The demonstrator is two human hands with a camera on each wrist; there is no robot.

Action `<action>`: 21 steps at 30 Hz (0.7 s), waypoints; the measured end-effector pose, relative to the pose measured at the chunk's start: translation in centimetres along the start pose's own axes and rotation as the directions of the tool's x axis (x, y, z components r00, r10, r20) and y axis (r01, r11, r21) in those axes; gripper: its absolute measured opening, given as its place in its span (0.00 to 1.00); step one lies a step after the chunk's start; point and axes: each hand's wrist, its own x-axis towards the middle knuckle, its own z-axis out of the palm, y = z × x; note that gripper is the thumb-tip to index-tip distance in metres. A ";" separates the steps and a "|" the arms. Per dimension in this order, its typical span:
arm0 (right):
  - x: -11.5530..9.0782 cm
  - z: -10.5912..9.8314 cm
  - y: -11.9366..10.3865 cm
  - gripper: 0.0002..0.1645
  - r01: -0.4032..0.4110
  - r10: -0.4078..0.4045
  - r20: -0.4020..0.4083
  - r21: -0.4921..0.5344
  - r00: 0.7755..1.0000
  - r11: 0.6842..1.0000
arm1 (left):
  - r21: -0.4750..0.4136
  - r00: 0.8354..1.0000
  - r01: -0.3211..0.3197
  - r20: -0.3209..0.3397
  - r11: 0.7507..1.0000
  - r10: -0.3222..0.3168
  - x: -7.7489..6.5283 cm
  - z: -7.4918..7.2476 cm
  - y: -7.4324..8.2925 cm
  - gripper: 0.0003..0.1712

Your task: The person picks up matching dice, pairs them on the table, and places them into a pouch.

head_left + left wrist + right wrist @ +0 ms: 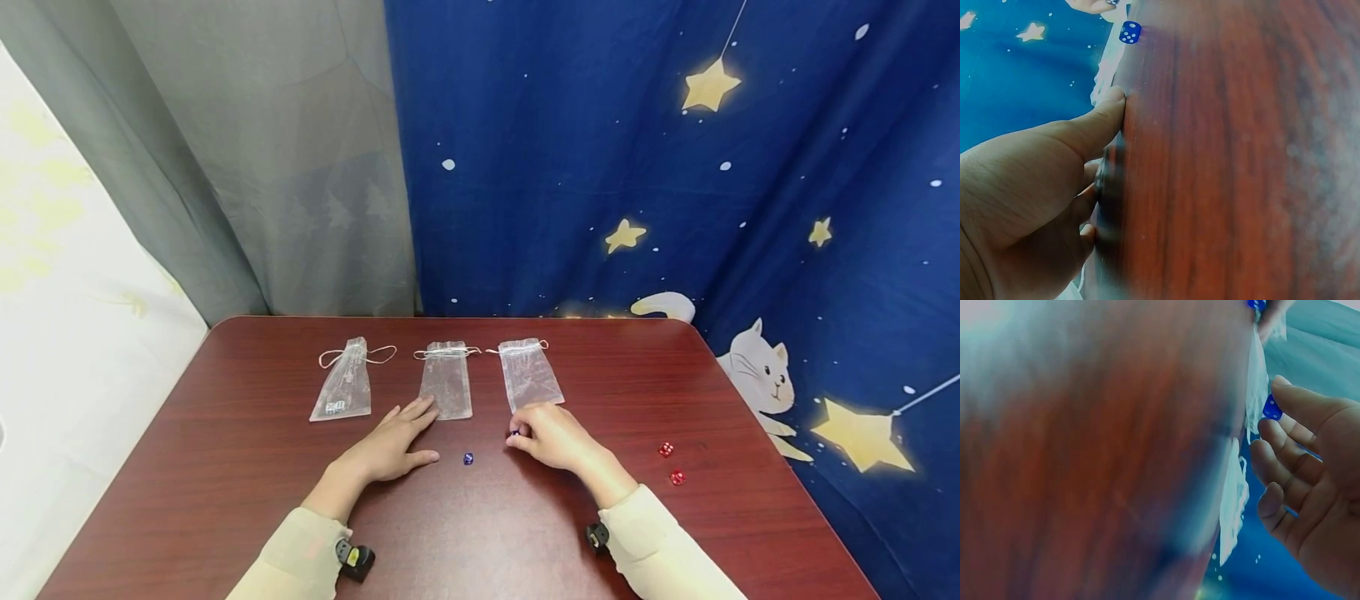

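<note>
My right hand (553,437) pinches a blue die (1272,407) between thumb and fingertips, just in front of the right-hand mesh bag. My left hand (388,443) lies on the table with fingers spread, its fingertips at the lower left edge of the middle mesh drawstring bag (447,387). Between the two hands sits a second blue die (468,458), which the left wrist view also shows beyond the thumb. The right-hand mesh bag (529,373) lies flat, its lower edge partly behind my right hand. White dice (334,407) show through the left mesh bag (347,385).
Two red dice, the farther die (666,449) and the nearer die (677,477), lie to the right of my right hand. The reddish-brown table (247,475) ends at a back edge before grey and blue curtains (525,167).
</note>
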 end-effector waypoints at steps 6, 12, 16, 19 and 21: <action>0.4 0.5 -0.9 0.11 0.030 -0.030 0.063 0.006 0.998 1.000 | -0.008 1.000 0.004 0.003 1.000 -0.004 0.0 0.0 0.1 0.40; 0.9 1.0 -1.5 0.09 0.052 -0.049 0.115 -0.027 0.992 0.998 | -0.010 1.000 0.008 0.006 1.000 -0.008 0.0 0.0 0.1 0.41; 1.1 1.1 -1.8 0.09 0.051 -0.045 0.138 -0.036 0.989 0.998 | -0.009 1.000 0.001 0.003 1.000 -0.001 0.0 0.0 0.1 0.40; 1.3 1.2 -1.9 0.09 0.042 -0.036 0.151 -0.038 0.988 0.998 | -0.013 1.000 -0.005 0.001 1.000 0.005 0.0 -0.1 0.0 0.40; 1.3 1.3 -2.0 0.10 0.037 -0.030 0.156 -0.039 0.987 0.999 | -0.014 1.000 -0.001 0.004 1.000 0.001 0.0 -0.1 0.0 0.40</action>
